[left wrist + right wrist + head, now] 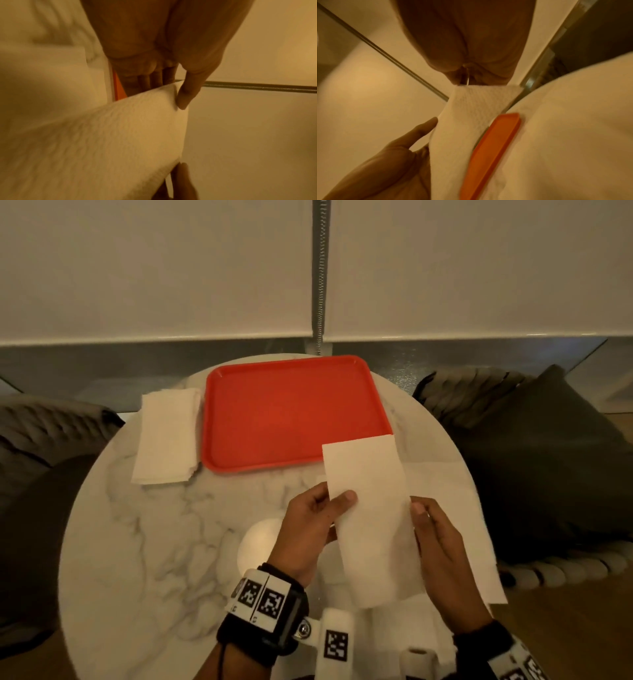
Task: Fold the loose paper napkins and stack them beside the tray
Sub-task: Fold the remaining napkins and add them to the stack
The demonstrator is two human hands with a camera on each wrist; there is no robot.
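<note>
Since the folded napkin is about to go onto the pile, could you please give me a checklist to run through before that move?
1. Napkin folded into a narrow strip: ok.
2. Left hand grips the strip's left edge, thumb on top: ok.
3. Right hand grips its right edge: ok; the pinch shows in the right wrist view.
4. Stack of folded napkins lies beside the red tray, on its left, ready to receive: ok.
5. Stack edges squared: not ok, the layers are fanned at the near right corner.
6. Loose napkins left: not ok, an unfolded sheet lies on the table under the hands.
</note>
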